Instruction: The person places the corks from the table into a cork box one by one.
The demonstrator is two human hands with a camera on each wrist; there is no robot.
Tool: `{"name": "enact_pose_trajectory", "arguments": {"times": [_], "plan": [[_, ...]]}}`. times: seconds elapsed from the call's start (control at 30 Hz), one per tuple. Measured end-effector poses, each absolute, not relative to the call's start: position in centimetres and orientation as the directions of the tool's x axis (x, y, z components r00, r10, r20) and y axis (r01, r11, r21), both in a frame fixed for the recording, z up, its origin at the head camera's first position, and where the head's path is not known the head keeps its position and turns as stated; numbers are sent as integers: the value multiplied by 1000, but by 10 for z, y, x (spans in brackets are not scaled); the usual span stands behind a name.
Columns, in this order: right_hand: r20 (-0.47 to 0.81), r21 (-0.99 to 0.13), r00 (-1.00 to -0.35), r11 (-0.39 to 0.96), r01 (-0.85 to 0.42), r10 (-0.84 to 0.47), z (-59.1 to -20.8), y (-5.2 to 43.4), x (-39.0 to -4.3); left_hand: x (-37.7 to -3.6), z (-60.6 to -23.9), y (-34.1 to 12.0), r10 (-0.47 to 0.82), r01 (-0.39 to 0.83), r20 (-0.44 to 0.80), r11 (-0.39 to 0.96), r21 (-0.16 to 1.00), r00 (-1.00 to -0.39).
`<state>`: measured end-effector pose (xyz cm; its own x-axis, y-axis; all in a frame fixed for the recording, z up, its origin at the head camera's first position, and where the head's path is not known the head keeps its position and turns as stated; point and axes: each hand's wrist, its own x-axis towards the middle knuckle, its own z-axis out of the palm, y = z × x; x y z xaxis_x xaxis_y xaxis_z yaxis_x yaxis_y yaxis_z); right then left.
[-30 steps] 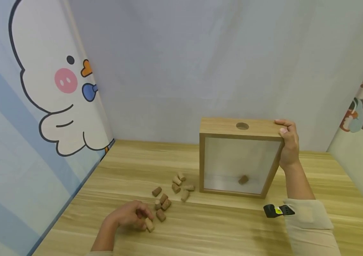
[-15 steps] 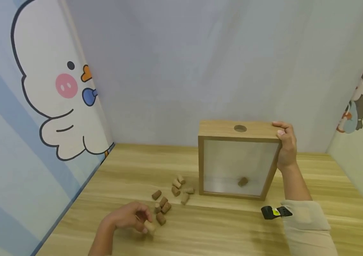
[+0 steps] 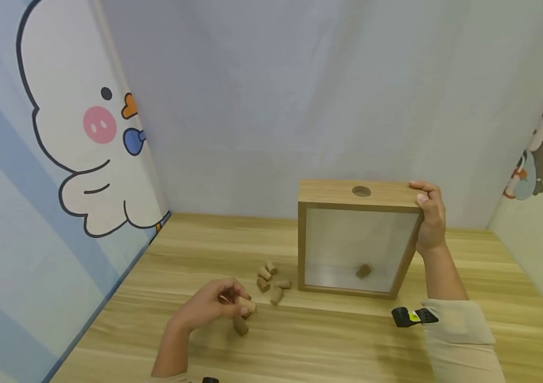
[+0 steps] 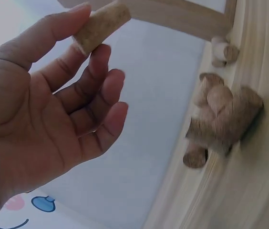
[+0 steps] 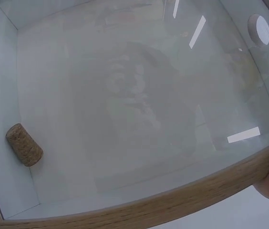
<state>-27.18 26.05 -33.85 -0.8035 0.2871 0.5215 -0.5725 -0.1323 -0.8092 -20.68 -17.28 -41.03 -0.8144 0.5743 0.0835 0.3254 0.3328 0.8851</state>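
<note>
The cork [image 4: 101,25] looks rough and matt, granular. The box [image 3: 348,192] has a pale wood frame, satin-smooth, with a glossy, reflective pane [image 5: 139,95], possibly glass. The table [image 3: 328,340] shows smooth wood-grain laminate.

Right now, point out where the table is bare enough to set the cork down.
Bare wood lies between the duck wall and the loose corks, and along the near table edge between the two hands. It is crowded by the corks left of the wooden box, where the left hand holds a cork.
</note>
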Motion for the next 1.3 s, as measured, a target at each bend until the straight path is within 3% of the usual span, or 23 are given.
{"name": "enact_pose_trajectory", "arguments": {"times": [0.3, 0.5, 0.9, 1.3], "plan": [[528, -804, -799, -134, -579, 286, -339, 261, -273, -211, -400, -143, 372, 287, 169, 288, 913, -913], [526, -806, -798, -128, -578, 295, -339, 262, -275, -219, -389, -126, 263, 311, 246, 246, 918, -933], [523, -799, -795, -149, -583, 307, -343, 261, -278, -208, -331, -93, 181, 352, 326, 136, 926, -928], [526, -796, -790, -144, -587, 315, -342, 261, -278, -235, -317, -65, 158, 420, 421, -38, 907, -893]]}}
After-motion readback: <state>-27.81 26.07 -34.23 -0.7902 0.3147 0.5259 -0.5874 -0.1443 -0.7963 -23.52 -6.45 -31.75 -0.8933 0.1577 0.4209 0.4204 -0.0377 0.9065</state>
